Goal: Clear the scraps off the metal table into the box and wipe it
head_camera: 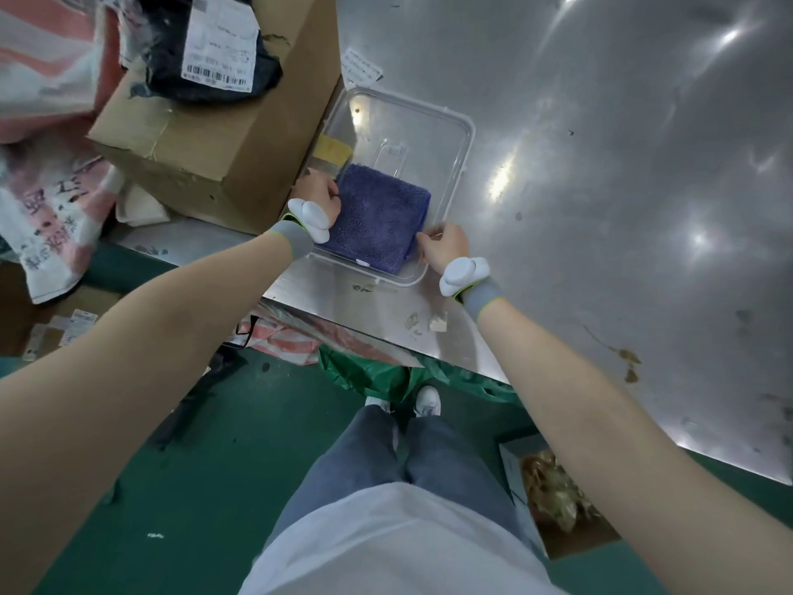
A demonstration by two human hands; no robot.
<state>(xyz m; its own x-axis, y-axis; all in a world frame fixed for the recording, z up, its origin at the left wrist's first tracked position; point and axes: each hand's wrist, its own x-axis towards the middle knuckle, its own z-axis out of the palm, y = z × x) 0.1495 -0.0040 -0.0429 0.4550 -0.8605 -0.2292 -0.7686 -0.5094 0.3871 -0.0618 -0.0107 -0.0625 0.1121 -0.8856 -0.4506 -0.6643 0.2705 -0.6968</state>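
A clear plastic container sits near the metal table's left corner, with a folded purple cloth inside. My left hand curls over the container's left rim beside the cloth. My right hand pinches the rim at the near right corner. Whether a lid covers the container, I cannot tell. Small paper scraps lie near the table's front edge, and brown scraps lie further right. An open box holding brownish scraps stands on the floor at my right.
A large cardboard box with a black bag on top presses against the table's left side. A paper label lies behind the container. Printed sacks are piled at the left. A green bag lies under the table edge near my feet.
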